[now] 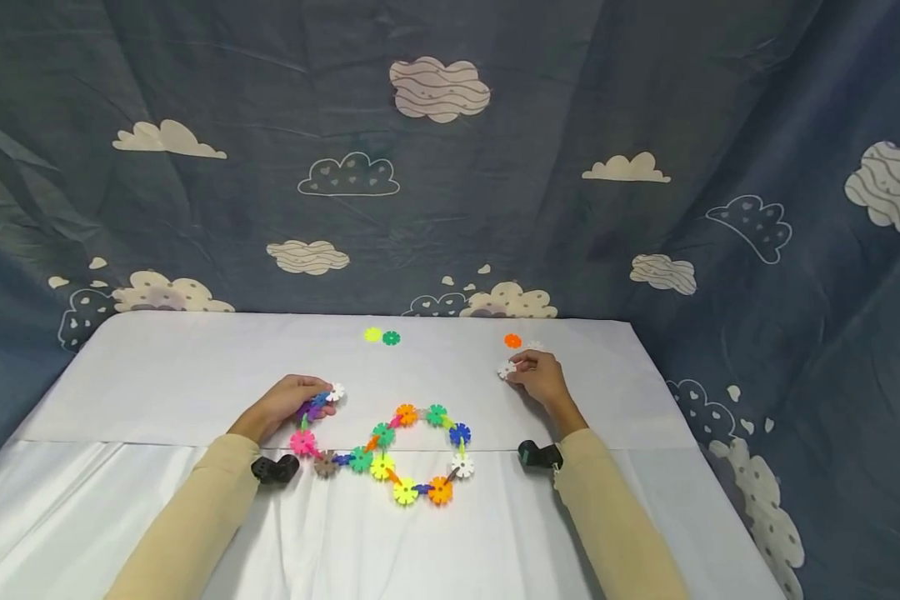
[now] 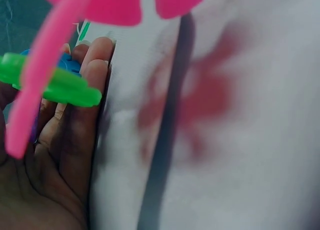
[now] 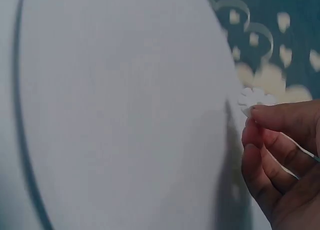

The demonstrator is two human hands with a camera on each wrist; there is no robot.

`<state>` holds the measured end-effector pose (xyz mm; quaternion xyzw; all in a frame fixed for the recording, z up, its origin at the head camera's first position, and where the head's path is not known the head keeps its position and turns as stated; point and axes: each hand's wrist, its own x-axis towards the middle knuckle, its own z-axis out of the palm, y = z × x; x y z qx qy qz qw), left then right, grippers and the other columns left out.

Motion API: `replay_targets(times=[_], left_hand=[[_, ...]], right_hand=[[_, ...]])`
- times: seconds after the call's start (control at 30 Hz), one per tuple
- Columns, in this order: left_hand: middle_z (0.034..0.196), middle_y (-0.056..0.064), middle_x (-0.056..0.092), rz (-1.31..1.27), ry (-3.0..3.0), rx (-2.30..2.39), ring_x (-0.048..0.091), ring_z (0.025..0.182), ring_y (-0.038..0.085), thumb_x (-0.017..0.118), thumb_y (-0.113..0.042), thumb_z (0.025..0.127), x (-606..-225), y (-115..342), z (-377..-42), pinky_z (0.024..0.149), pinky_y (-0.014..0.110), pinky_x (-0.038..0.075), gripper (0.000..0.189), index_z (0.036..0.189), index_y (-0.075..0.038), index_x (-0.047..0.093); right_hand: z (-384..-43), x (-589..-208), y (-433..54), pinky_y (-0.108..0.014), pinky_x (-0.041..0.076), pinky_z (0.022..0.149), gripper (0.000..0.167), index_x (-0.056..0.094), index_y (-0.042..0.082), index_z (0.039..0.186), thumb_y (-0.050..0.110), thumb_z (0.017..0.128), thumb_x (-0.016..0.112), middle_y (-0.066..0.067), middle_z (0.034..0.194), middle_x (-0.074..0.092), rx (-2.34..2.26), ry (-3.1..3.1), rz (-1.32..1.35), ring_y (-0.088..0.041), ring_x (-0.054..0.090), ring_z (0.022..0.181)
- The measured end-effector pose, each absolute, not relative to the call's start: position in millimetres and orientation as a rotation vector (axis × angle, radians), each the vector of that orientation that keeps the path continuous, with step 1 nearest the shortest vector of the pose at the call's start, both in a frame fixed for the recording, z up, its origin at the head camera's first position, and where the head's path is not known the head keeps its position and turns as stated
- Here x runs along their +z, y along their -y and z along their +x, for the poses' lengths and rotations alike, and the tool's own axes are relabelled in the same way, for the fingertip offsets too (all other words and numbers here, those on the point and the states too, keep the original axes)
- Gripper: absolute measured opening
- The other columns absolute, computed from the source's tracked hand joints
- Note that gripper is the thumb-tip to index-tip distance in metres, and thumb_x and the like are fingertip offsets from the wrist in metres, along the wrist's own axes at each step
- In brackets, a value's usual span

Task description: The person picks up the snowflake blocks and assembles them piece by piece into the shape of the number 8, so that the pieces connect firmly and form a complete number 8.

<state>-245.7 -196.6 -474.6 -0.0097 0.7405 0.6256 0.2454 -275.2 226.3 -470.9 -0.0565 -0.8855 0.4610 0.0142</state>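
Observation:
A chain of interlocked flower-shaped plastic discs lies on the white cloth, with a ring of many colours at its right, where a white disc (image 1: 462,465) sits. Its left end curves up through a brown disc (image 1: 326,464) and a pink disc (image 1: 303,442). There my left hand (image 1: 285,404) holds the chain by its purple and blue discs (image 1: 319,399), beside a white end disc (image 1: 336,392). In the left wrist view, a green disc (image 2: 55,83) partly hides the fingers. Between thumb and fingertips, my right hand (image 1: 543,379) pinches a loose white flower disc (image 3: 254,98), apart from the chain.
Toward the table's back edge lie a yellow disc (image 1: 372,335) and a green disc (image 1: 392,338). An orange disc (image 1: 513,341) and another white disc (image 1: 536,345) lie behind my right hand. A dark cloud-patterned curtain (image 1: 495,225) hangs behind the table.

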Motion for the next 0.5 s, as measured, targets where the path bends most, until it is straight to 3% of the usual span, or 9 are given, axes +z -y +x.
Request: replay_targets(times=[0.13,0.5], left_hand=[[0.082,0.002,0.071,-0.058,-2.020,1.716,0.067,0.070,0.007,0.047,-0.016,0.102,-476,197,-245,0.067,0.021,0.054,0.038,0.127,0.012,0.048],[0.081,0.004,0.071,-0.103,-2.045,1.700,0.068,0.070,0.008,0.048,-0.017,0.102,-476,196,-246,0.068,0.022,0.055,0.034,0.123,0.009,0.051]], right_hand=[[-272,-459,-194,-0.028,0.051,0.056,0.022,0.067,-0.005,0.105,-0.002,0.083,0.070,-0.011,0.078,0.062,1.516,2.773,-0.003,-0.016,0.057,0.059],[-263,-435,-87,-0.036,0.058,0.062,0.007,0.066,-0.005,0.086,-0.002,0.083,0.071,-0.013,0.074,0.069,1.611,2.846,0.443,-0.025,0.066,0.064]])
